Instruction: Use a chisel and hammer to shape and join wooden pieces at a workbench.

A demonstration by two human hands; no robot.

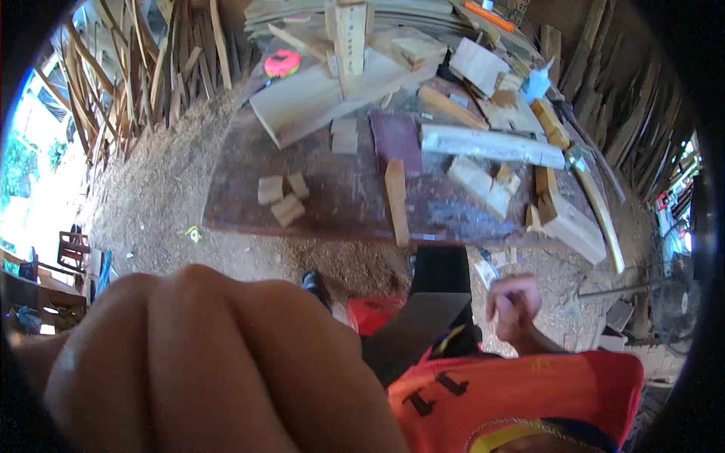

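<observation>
My left hand (204, 355) fills the lower left very close up, its fingers bent and pressed together; whatever they may hold is hidden. My right hand (515, 306) is curled closed at the lower right, beside my dark-trousered legs and orange-red top (513, 400), and I cannot make out anything in it. In front of me stands a worn wooden table (234, 211) carrying small blocks (287, 212), a maroon sheet (394, 136), a narrow wooden piece (396, 202) at the near edge, a pale bar (491, 143) and notched offcuts (574, 226).
A wide plank (287, 106), an upright post (350, 38) and a pink round object (282, 63) lie toward the back. Long wooden strips (140, 68) lean at both sides. Shavings cover the floor (158, 189). A red object (366, 313) is below the table.
</observation>
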